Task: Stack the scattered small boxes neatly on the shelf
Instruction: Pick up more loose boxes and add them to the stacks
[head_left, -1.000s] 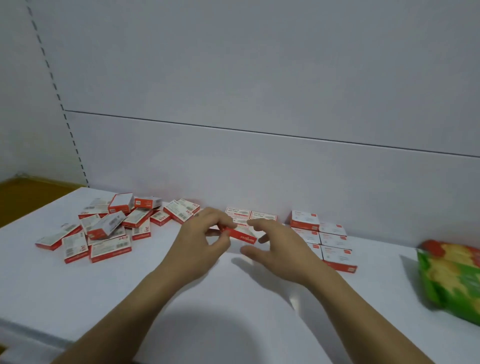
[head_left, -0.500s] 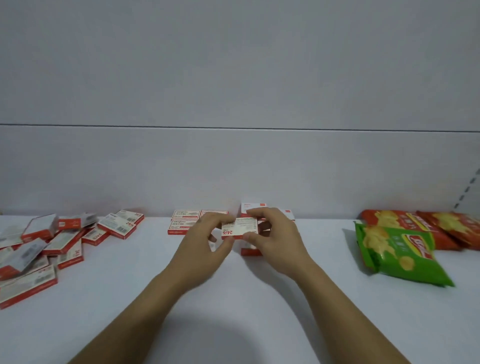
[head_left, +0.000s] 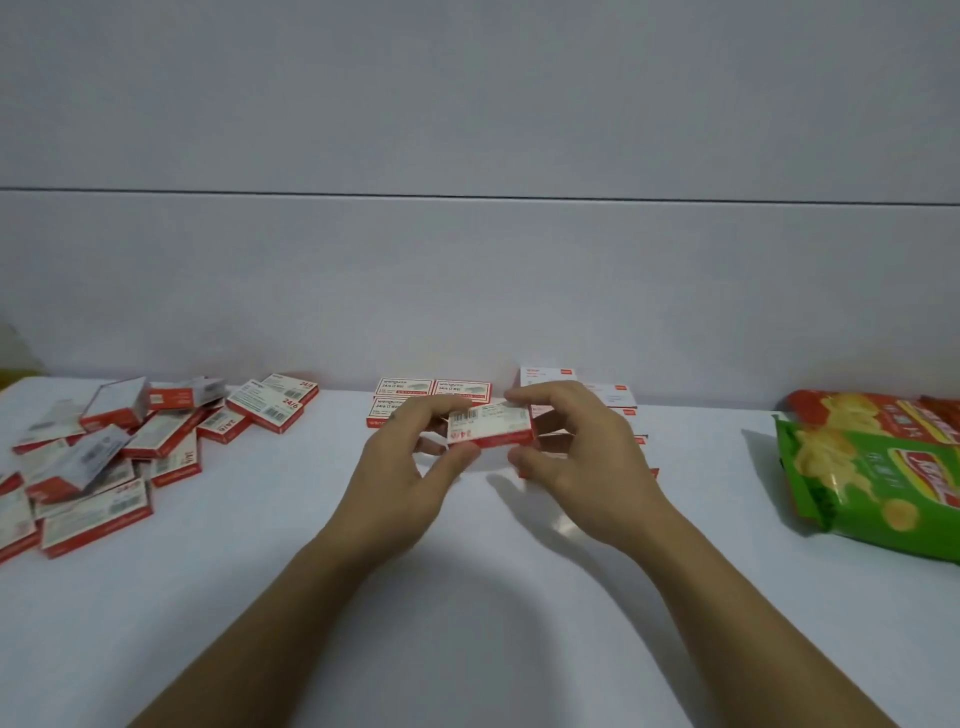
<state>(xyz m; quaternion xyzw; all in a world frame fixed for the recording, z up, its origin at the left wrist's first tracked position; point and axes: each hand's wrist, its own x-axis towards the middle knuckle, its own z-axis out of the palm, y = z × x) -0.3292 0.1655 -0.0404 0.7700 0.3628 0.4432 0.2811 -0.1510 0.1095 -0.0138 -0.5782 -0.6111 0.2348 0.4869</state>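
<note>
Item 1: small box (head_left: 491, 427), red and white with a barcode on its upper face. It is held just above the shelf (head_left: 467, 597), centre of view.

Item 2: left hand (head_left: 410, 467). Thumb and fingertips pinch the box's 9 o'clock end.

Item 3: right hand (head_left: 587, 452). The fingers curl round the 3 o'clock end and the forefinger is on the top corner. Whether the thumb below touches the box is hard to tell.

Item 4: flat row of boxes (head_left: 431, 392) at 11 o'clock from the held box, against the back panel (head_left: 467, 260). Its front edge is hidden by the left hand's fingers.

Item 5: stacked boxes (head_left: 608, 395) at 2 o'clock, largely covered by the right hand. The count cannot be made out.

Item 6: scattered boxes (head_left: 156, 436) at 9 o'clock, overlapping and tilted. The print is blurred and the outermost boxes are cut off by the frame edge.

Item 7: green chip bag (head_left: 872, 483) at 3 o'clock, lying partly over a red chip bag (head_left: 872, 421). Both are cut off at the frame edge.
</note>
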